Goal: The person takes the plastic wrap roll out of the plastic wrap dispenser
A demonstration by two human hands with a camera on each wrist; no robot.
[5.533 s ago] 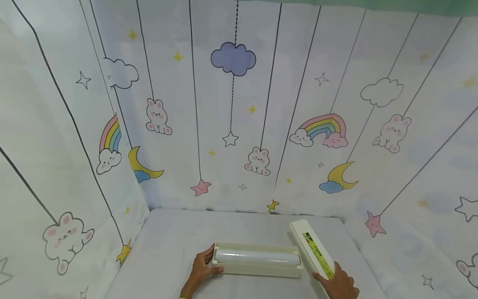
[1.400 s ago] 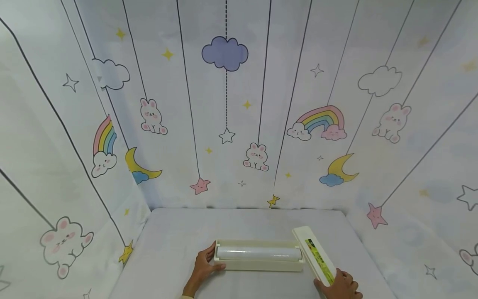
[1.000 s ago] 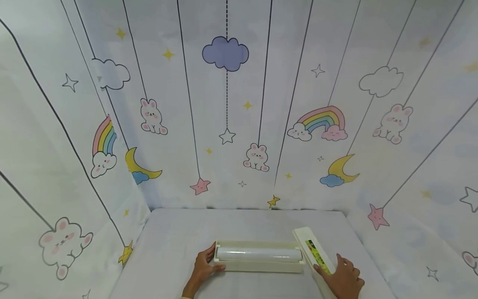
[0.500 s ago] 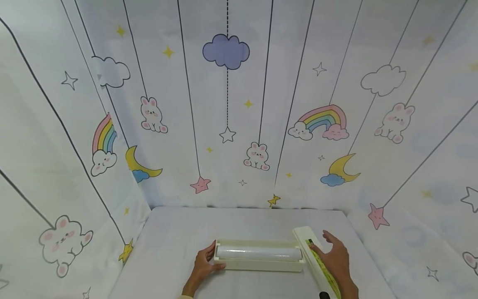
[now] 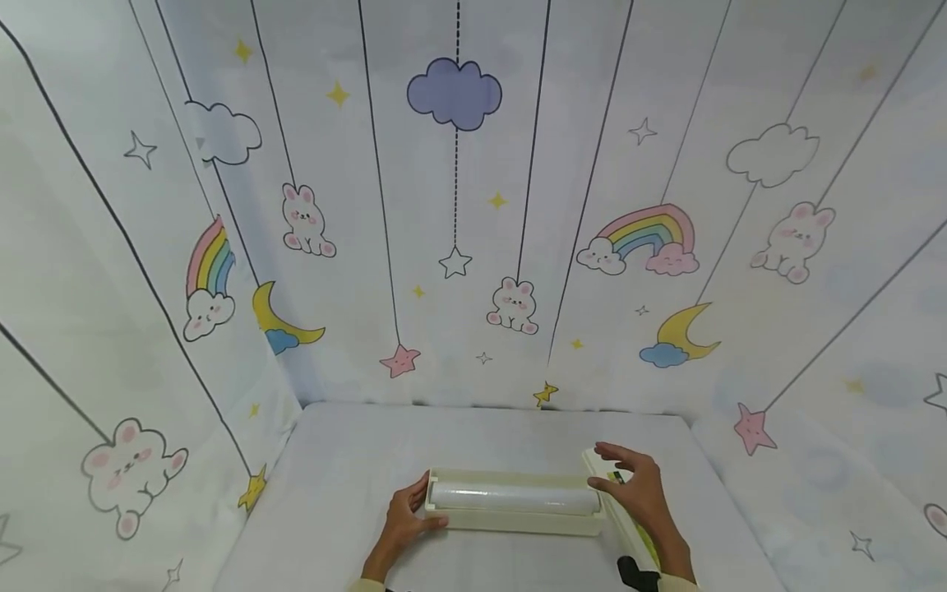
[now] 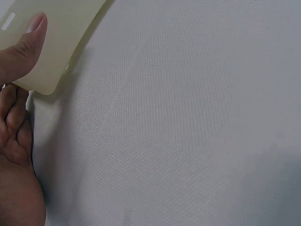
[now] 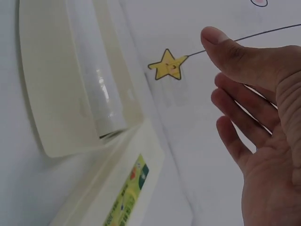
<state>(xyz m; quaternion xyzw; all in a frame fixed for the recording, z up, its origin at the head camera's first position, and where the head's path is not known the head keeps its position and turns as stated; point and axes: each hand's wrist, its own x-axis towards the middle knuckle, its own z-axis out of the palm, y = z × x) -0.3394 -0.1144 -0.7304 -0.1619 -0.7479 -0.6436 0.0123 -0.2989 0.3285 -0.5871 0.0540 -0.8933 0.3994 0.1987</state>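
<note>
A cream plastic dispenser box (image 5: 518,521) lies without its lid on the white table, a shiny roll of cling film (image 5: 514,497) inside. My left hand (image 5: 402,520) grips the box's left end; in the left wrist view its thumb (image 6: 28,44) presses on the box's side. The long cream lid (image 5: 625,533), with a yellow-green label (image 7: 127,193), lies slanted against the box's right end. My right hand (image 5: 639,492) is over the lid, fingers spread and thumb apart. In the right wrist view nothing lies between its fingers, and it appears apart from lid and box.
The white-covered table (image 5: 348,460) is walled in by a printed cloth backdrop (image 5: 355,247) with clouds, bunnies and stars. A black wrist strap (image 5: 636,572) shows at my right wrist, in front of the lid's near end.
My right hand has let go of the lid's near end and moved up and left toward its far end. The left hand stays on the box. The lid has barely shifted.
</note>
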